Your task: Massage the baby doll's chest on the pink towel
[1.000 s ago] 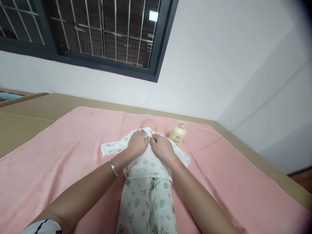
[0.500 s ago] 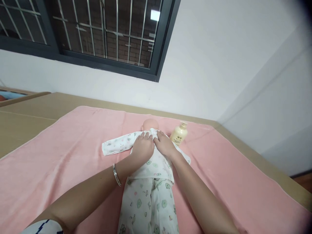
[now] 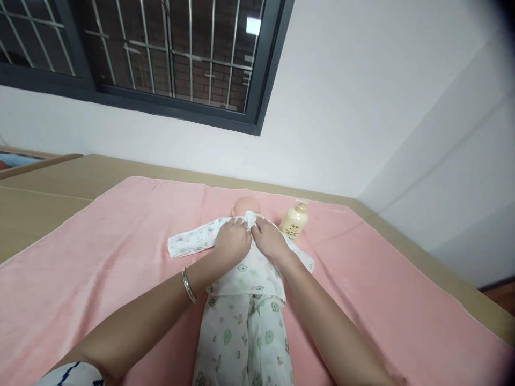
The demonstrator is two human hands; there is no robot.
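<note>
A baby doll (image 3: pixel 247 206) lies stretched out in front of me, wearing a white printed shirt (image 3: pixel 253 271) and matching trousers (image 3: pixel 229 338). My left hand (image 3: pixel 232 239) and my right hand (image 3: pixel 269 239) lie close together on the upper chest, just below the head. The fingers of both are bent and closed on the shirt cloth near the collar; their tips are partly hidden. One sleeve (image 3: pixel 191 240) spreads out to the left, while the other is partly behind my right forearm. Beside my right hand stands a pale yellow pump bottle (image 3: pixel 294 221).
A pink blanket (image 3: pixel 132 230) covers most of the wooden surface (image 3: pixel 96 169) under the doll. White walls (image 3: pixel 341 96) rise behind and on the right. A barred window (image 3: pixel 173 59) is at the upper left.
My fingers have curled in slightly at the shirt's collar. Both hands stay at the same place on the chest, and the view has shifted a little.
</note>
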